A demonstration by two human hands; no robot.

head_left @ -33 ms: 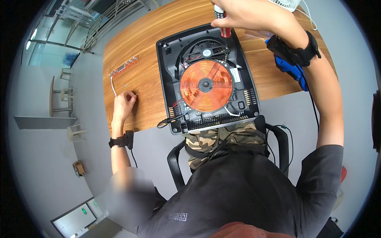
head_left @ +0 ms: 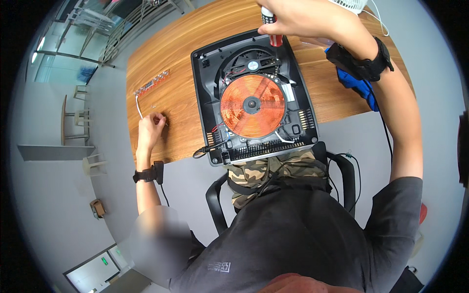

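An opened induction cooker base lies on the table, partly over its near edge. Inside it are a round copper coil and, beyond that, a black cooling fan. My right hand is wrapped round the red, black and white handle of a screwdriver. The screwdriver points down, with its shaft by the fan's right corner. To the left of the cooker, my left hand rests on the table with thumb and fingertips pinched together. What they hold, if anything, is too small to make out.
A narrow orange circuit board with a white cable lies at the table's left. Blue cloth sits beneath my right forearm. A white basket-like thing stands at the far right. A black chair armrest is below the table edge.
The cooker base has shifted very slightly left, and my right hand with the screwdriver has moved along with it. My left hand has also shifted slightly left, still pinched.
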